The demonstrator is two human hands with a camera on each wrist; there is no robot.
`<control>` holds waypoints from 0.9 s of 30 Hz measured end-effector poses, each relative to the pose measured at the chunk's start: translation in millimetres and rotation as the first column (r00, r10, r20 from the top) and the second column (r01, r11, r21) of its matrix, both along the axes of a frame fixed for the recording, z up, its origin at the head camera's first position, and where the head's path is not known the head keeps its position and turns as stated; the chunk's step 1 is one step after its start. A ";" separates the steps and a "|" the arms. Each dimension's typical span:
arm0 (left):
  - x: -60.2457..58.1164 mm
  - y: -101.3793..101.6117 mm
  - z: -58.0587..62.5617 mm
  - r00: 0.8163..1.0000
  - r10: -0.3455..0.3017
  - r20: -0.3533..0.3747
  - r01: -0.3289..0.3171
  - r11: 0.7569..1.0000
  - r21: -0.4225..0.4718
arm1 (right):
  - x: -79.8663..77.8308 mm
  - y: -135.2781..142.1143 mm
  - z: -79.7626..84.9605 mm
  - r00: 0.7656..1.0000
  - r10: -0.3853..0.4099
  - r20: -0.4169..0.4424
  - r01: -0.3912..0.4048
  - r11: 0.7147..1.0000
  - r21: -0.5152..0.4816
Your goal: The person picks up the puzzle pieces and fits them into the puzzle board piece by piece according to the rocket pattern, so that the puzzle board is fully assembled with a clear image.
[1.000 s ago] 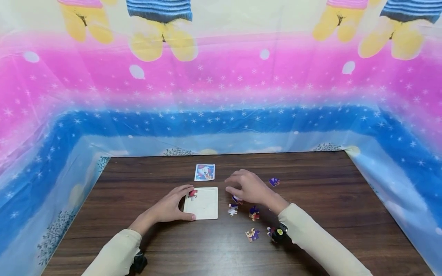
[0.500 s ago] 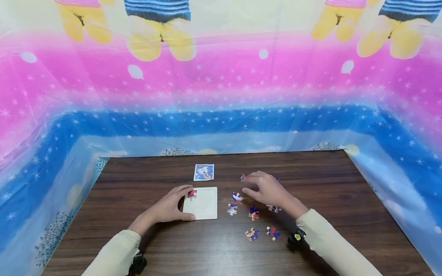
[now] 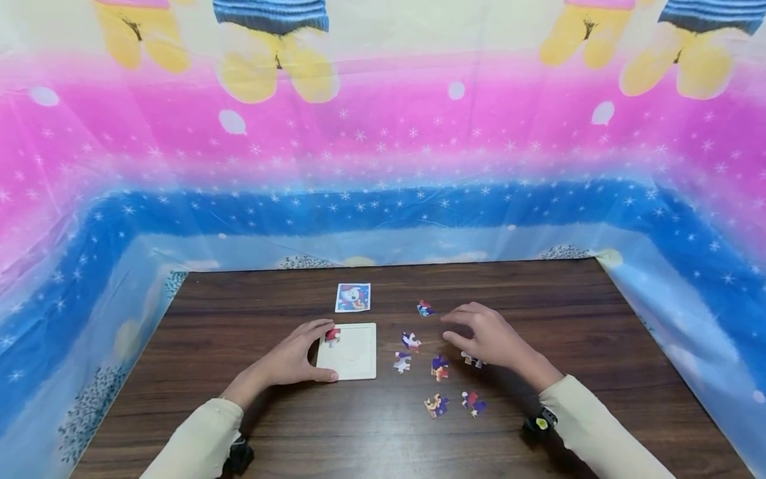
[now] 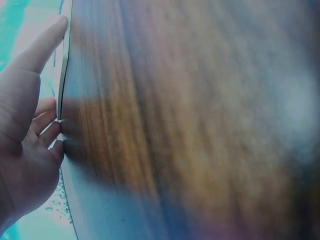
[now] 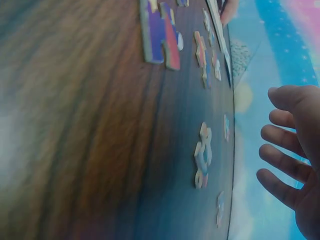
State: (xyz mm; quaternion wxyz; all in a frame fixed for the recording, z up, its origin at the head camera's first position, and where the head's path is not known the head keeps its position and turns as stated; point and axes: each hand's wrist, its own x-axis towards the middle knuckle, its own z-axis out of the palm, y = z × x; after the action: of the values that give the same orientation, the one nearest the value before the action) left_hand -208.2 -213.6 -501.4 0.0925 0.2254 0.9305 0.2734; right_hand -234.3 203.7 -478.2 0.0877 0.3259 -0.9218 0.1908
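Note:
My left hand [image 3: 293, 356] holds a square cream puzzle tray [image 3: 356, 359] by its left side, fingers at the upper left corner and thumb at the lower edge. One red-and-white puzzle piece [image 3: 332, 336] sits in the tray's upper left corner. My right hand [image 3: 485, 334] is over the table right of the tray, with loosely bent fingers and nothing between them. Below its wrist lies a whitish puzzle piece [image 3: 473, 360], partly covered by the hand in the head view. To its left is a purple-and-white piece [image 3: 411, 342]. The right wrist view shows relaxed, spread fingers [image 5: 282, 142].
A picture card [image 3: 353, 297] of the design lies behind the tray. More loose pieces are spread on the brown table [image 3: 257, 293]: a red-and-blue piece [image 3: 425, 308], a white one [image 3: 403, 362], and several purple ones nearer the front. A printed cloth [image 3: 383, 213] surrounds the table.
My right hand has moved right, away from the tray, uncovering the red-and-blue piece and others beneath the arm. My left hand stays at the tray.

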 end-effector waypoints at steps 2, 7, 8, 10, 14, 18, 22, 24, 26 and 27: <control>-0.4 -0.1 0.0 1.000 0.003 0.001 -0.003 1.000 -0.002 | 1.5 4.6 -0.8 1.000 -0.008 -0.001 0.008 1.000 0.003; -0.5 -0.4 0.5 1.000 0.003 0.012 -0.003 1.000 0.002 | 4.9 14.1 -2.2 1.000 -0.017 -0.003 0.017 1.000 -0.010; -0.5 -0.5 0.5 1.000 0.002 0.012 -0.002 1.000 0.003 | 5.3 15.3 -2.7 1.000 -0.019 -0.004 0.019 1.000 -0.012; -0.4 -0.6 0.6 1.000 0.000 0.011 0.000 1.000 0.005 | 6.5 16.6 -3.4 1.000 -0.014 -0.003 0.014 1.000 -0.017; 0.2 -0.8 0.9 1.000 -0.006 0.004 0.006 1.000 0.007 | 8.3 13.3 -5.6 1.000 0.022 -0.015 -0.022 1.000 -0.004; 0.8 -0.3 1.9 1.000 -0.010 -0.002 0.010 1.000 0.014 | 10.4 5.7 -5.8 0.998 0.057 -0.028 -0.057 0.998 0.009; 0.8 0.4 1.9 1.000 -0.007 -0.002 0.007 1.000 0.014 | 11.7 1.5 -5.0 0.997 0.069 -0.027 -0.069 0.998 0.008; 0.8 0.0 1.7 1.000 -0.005 -0.001 0.005 1.000 0.012 | 12.2 1.4 -4.6 0.997 0.069 -0.027 -0.069 0.998 0.007; 0.9 -0.6 1.7 1.000 -0.004 -0.001 0.004 1.000 0.010 | 12.6 2.6 -3.9 0.998 0.062 -0.027 -0.062 0.998 0.007; 1.0 -0.8 1.7 1.000 -0.003 -0.001 0.003 1.000 0.009 | 12.7 3.6 -3.8 0.998 0.057 -0.027 -0.057 0.998 0.006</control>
State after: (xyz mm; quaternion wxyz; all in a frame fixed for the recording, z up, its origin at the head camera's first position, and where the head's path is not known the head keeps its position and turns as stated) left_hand -207.2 -214.4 -499.7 0.0913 0.2276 0.9289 0.2775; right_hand -221.6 207.3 -482.0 0.0936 0.3548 -0.9114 0.1864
